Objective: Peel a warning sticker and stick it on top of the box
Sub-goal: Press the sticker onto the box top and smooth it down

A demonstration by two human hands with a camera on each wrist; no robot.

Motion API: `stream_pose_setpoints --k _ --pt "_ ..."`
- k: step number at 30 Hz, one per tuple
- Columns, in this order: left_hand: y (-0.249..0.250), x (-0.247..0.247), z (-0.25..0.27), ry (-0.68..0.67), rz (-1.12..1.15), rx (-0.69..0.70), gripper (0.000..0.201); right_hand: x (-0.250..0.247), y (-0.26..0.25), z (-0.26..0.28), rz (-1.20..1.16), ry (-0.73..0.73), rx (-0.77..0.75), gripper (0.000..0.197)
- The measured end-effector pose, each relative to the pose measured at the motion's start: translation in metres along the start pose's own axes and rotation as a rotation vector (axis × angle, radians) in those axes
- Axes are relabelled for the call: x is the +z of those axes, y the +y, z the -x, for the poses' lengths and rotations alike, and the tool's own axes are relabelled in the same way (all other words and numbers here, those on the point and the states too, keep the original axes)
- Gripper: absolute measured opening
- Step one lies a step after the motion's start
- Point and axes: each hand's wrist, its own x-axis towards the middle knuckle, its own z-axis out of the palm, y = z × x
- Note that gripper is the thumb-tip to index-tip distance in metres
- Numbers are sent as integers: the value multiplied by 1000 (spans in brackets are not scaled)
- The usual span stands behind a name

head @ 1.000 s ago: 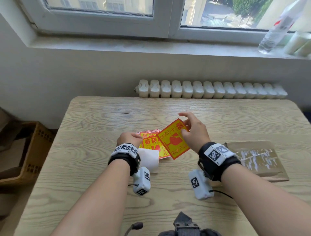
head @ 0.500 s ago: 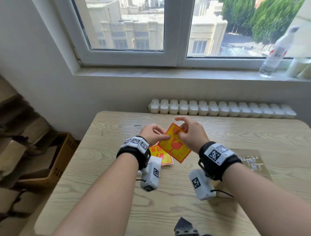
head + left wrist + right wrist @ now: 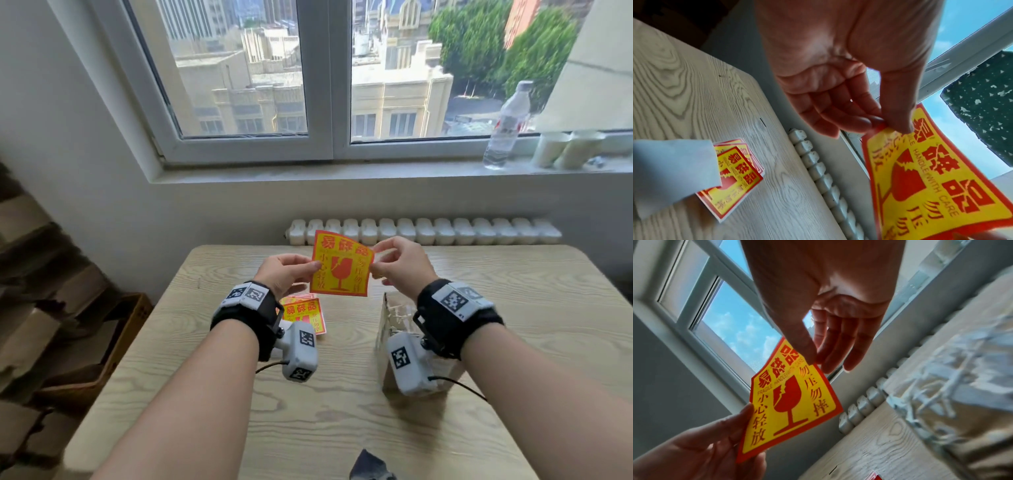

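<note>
From the head view, the left hand (image 3: 286,272) and right hand (image 3: 400,265) pinch opposite edges of the fragile sticker (image 3: 340,263), raised above the table (image 3: 342,411); the taped cardboard box (image 3: 394,318) sits under the right wrist. Left wrist view: thumb and fingertips (image 3: 865,121) clamp the sticker's corner. Right wrist view: thumb and forefinger nip its top corner.

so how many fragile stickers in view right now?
At least 3. One sticker is held up between left hand and right hand. The stack on the table shows two or more overlapped edges; the white sheet covers part, so the exact count is hidden.
</note>
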Motion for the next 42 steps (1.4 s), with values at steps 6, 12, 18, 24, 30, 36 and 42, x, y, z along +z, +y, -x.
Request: stream_pose_setpoints --k 6,12,18,24,30,36,42 --pt "2 59 11 -109 93 -46 11 -46 21 15 -99 78 92 25" --pt "1 111 16 -172 93 -61 11 -89 50 30 -156 48 232 18" --pt "-11 135 21 -97 -103 -89 12 -109 69 40 -77 106 264 21" --pt "-19 143 23 -13 -294 -103 30 -100 79 50 146 126 249 24" --pt "-27 143 22 54 -403 -49 30 -96 77 54 236 121 216 24" --pt "-30 145 20 100 -450 -7 29 -92 74 55 378 129 157 16" --pt "-30 147 21 134 -550 12 27 -90 74 55 439 123 160 13"
